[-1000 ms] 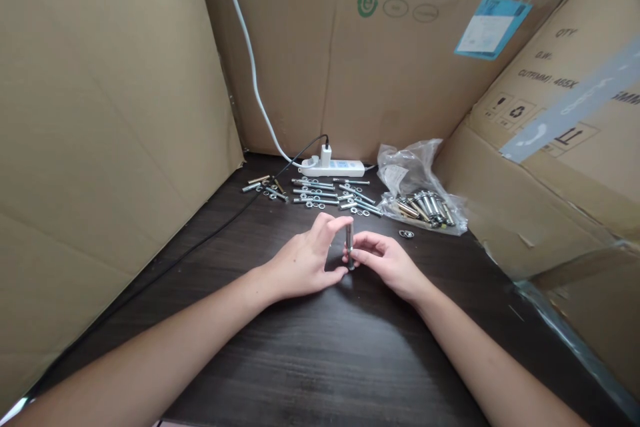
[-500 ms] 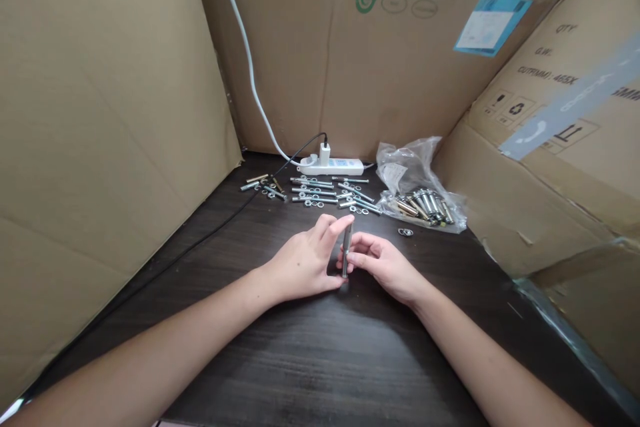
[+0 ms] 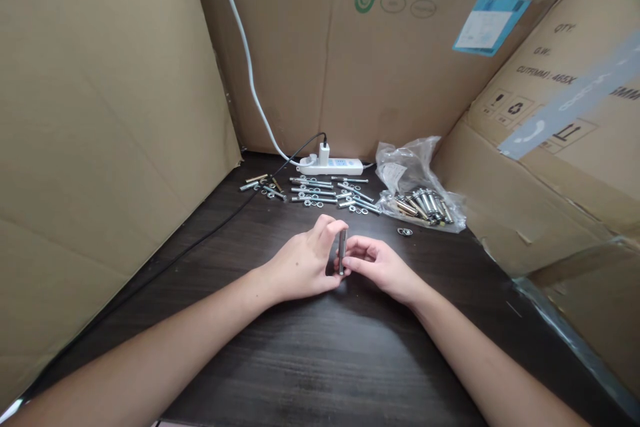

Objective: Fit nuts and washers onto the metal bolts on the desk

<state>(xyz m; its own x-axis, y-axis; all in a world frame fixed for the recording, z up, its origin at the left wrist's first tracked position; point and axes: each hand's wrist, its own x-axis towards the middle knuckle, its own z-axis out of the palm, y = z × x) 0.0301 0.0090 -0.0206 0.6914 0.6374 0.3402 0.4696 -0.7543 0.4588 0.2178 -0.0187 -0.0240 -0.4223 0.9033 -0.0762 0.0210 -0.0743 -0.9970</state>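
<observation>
An expansion bolt (image 3: 343,250), a metal rod in a sleeve, stands nearly upright between my hands above the dark table (image 3: 320,360). My left hand (image 3: 310,257) grips it end to end, with a fingertip on the top and the thumb at the lower end. From the right side, the thumb and fingers of my right hand (image 3: 383,263) pinch its lower half. Behind the hands, long bolts (image 3: 315,192) lie in rows with loose nuts and washers (image 3: 314,204). A few small rings (image 3: 405,232) rest on the table beyond my right hand.
A clear plastic bag (image 3: 415,170) of assembled expansion bolts (image 3: 427,205) lies at the back right. Bolt parts (image 3: 263,185) are scattered at back left. A white power strip (image 3: 333,166) with cables sits behind. Cardboard boxes (image 3: 280,47) wall in the left, back and right.
The bolt assembly looks shorter from end to end, its top now lower. My left fingertip has come down with it, closer to the thumb. Both hands stay on it.
</observation>
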